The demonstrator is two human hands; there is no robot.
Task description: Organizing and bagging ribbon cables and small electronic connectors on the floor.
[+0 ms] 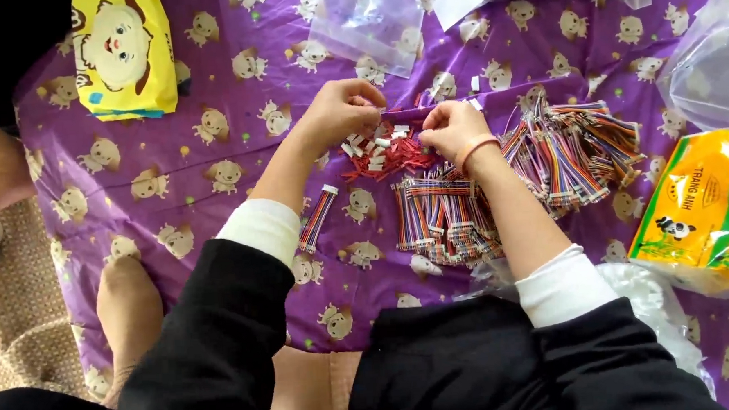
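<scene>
A: What are the person's hands doing over the purple printed cloth (pixel 217 211)?

B: Both are pinched narrow above the pile of red wire pieces (pixel 388 153). The left hand (pixel 342 109) and the right hand (pixel 451 127) face each other, fingertips nearly meeting, and seem to grip something small and thin between them. It is too small to say exactly what, though it looks like one of the short wire pieces with a white connector.

A: And where does the rest of the material lie?

B: The red pieces lie directly beneath the hands. Just below them is a stack of rainbow ribbon cables (pixel 445 218), and a larger heap of the same cables (pixel 575 151) spreads out to the right. One single ribbon cable (pixel 318 219) lies apart, beside the left forearm.

A: How far along does the work seem?

B: As a judgement only: little is finished. Only the one cable lies apart by itself, while two big heaps and the red pile look unhandled, so most remains.

A: Anything else around?

B: A yellow cartoon packet (pixel 124 55) at upper left, a yellow and green packet (pixel 701 215) at right, and a clear plastic bag (pixel 369 20) at top.
</scene>
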